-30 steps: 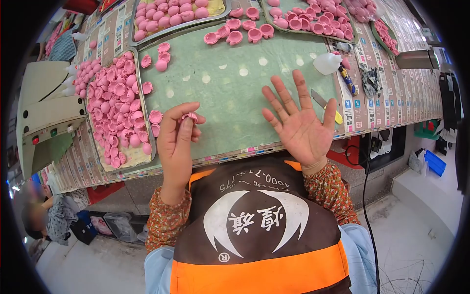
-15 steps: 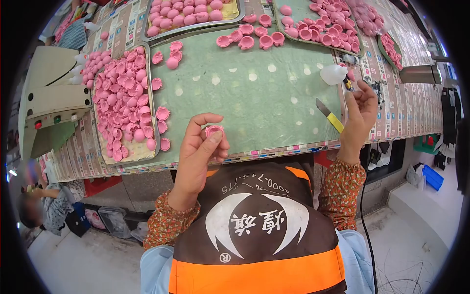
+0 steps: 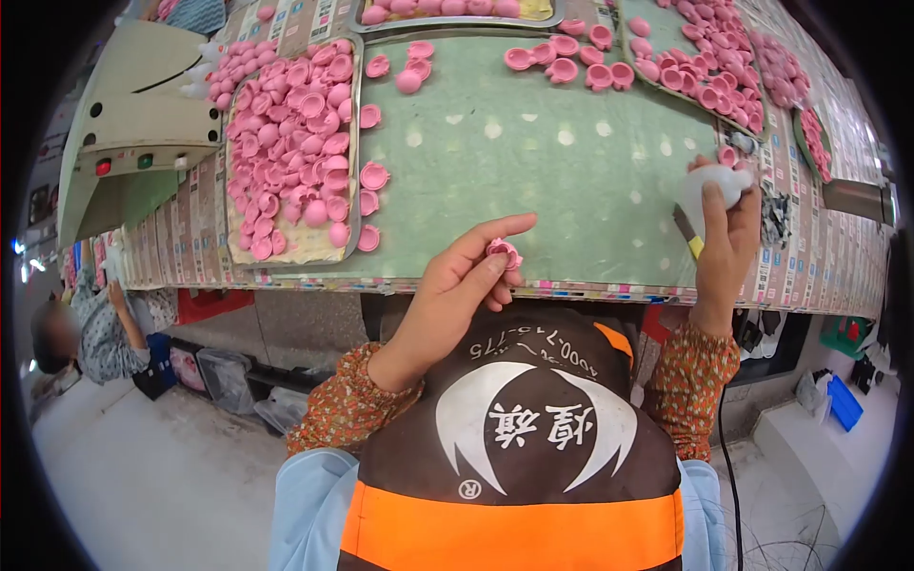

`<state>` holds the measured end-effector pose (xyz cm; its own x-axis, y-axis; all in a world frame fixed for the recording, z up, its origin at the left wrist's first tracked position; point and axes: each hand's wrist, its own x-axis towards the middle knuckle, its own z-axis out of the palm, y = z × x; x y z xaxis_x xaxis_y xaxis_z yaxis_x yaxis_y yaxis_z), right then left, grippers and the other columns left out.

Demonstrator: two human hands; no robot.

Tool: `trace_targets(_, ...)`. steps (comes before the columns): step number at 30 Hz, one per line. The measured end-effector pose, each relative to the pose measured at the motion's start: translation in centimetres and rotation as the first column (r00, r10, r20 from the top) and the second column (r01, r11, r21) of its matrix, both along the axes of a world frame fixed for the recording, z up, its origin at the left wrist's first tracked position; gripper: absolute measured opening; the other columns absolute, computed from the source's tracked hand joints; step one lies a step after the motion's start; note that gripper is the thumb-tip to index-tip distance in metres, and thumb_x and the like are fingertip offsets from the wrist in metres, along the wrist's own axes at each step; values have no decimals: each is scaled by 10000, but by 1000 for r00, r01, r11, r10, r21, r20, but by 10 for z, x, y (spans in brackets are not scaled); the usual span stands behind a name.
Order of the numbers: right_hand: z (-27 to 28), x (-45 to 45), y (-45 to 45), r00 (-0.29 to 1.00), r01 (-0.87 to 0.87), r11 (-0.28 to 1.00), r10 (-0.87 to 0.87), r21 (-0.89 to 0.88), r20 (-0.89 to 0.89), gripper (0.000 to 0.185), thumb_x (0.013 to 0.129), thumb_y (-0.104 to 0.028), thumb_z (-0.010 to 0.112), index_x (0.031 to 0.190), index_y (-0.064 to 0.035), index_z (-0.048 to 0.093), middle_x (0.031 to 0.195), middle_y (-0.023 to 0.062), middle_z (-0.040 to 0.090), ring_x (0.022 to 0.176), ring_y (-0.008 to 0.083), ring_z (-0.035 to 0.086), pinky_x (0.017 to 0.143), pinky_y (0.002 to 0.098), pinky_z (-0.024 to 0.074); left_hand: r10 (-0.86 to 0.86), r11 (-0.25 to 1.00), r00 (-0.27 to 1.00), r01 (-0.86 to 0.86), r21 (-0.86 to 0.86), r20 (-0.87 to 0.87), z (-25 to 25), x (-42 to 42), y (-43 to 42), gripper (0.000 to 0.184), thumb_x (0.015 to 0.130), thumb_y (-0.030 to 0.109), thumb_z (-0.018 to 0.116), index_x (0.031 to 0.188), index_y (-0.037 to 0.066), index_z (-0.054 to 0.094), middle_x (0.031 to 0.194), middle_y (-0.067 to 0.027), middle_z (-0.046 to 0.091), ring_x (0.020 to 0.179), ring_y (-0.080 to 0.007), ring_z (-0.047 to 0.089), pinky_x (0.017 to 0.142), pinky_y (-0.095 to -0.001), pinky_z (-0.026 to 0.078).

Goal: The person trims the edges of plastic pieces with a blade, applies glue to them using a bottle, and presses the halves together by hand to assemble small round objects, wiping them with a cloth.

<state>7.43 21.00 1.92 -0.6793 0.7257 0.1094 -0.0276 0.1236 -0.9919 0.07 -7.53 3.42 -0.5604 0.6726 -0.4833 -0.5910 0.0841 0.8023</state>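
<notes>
Near the table's front edge, my left hand [image 3: 457, 285] pinches a small pink cup-shaped piece [image 3: 505, 253] between thumb and fingers, its hollow side partly showing. At the right of the green mat [image 3: 476, 181], my right hand [image 3: 728, 233] is closed on a white translucent squeeze bottle [image 3: 716, 185]. Just left of that hand lies a knife with a yellow handle [image 3: 696, 246], partly covered by the hand. Several loose pink cups [image 3: 564, 70] rest at the back of the mat, and others [image 3: 375, 175] lie beside the left tray.
A tray [image 3: 355, 143] heaped with pink pieces stands at the left, beside a beige machine [image 3: 152, 122] with buttons. More filled trays [image 3: 457, 27] [image 3: 666, 93] line the back. Crumpled dark material [image 3: 776, 221] lies at the right. Another person [image 3: 100, 324] is at the far left.
My right hand went from open above the mat to the right and closed on the bottle. My left hand still holds the pink piece. The view has shifted, and the table contents appear farther right.
</notes>
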Motion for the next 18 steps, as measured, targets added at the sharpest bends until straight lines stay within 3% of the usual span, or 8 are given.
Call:
trace_targets(3,10,16,-34,974,-217,968,223,-128,29,349,952,-106,610,1260,11,496,1094,120,660,956,173,632,855,297,504,-78,995,993,73,-66,-83,-1,3,2,439,1044,104,469,1482,99,440,989,26,600,810,-32,536,742,-196,461)
trace_targets(5,14,21,-56,907,-403,894,419,-197,48,330,908,-82,625,1210,-16,510,1065,100,641,947,159,621,856,301,496,-92,994,947,70,-83,-308,-9,10,4,431,999,36,506,1422,89,447,925,11,615,769,-49,550,706,-210,458)
trace_targets(6,16,22,-66,868,-472,858,493,-202,68,329,884,-61,635,1188,-28,515,1046,86,629,944,148,614,857,301,490,-97,994,948,75,-84,-304,-5,11,5,431,999,36,506,1422,89,447,925,11,615,769,-49,550,706,-210,458)
trace_targets(8,19,23,-82,785,-566,792,602,-230,143,340,854,-19,682,1162,-40,540,1013,56,609,934,126,602,838,275,480,-293,930,843,142,-338,-451,8,10,7,426,946,-1,573,1345,81,448,842,-15,627,719,-67,571,664,-231,460)
trace_targets(11,15,18,-96,737,-632,760,649,-150,187,350,812,8,738,1114,-40,568,1029,46,615,931,102,594,821,259,479,-344,914,729,113,-390,-592,8,11,7,435,919,5,609,1319,77,453,765,-35,622,674,-71,577,634,-244,466)
trace_targets(15,6,20,-105,783,-556,805,591,-206,195,292,820,-15,754,1059,-34,587,982,24,628,868,77,589,772,240,477,-342,915,780,150,-373,-524,11,9,2,415,931,5,610,1311,75,457,880,-27,647,760,-68,594,699,-234,476)
trace_targets(17,10,19,-104,794,-503,812,569,-295,214,276,825,-20,747,1050,-35,589,947,18,630,837,71,586,749,234,473,-161,987,944,147,-70,-289,-2,11,-3,418,946,20,622,1332,66,467,1079,-28,638,916,-66,592,807,-226,473)
trace_targets(18,11,19,-104,803,-443,811,548,-382,234,260,831,-26,741,1042,-36,590,912,11,632,806,65,584,727,228,469,-160,987,944,146,-70,-288,-4,11,-4,418,946,20,622,1332,66,467,1079,-28,638,916,-66,592,807,-226,473)
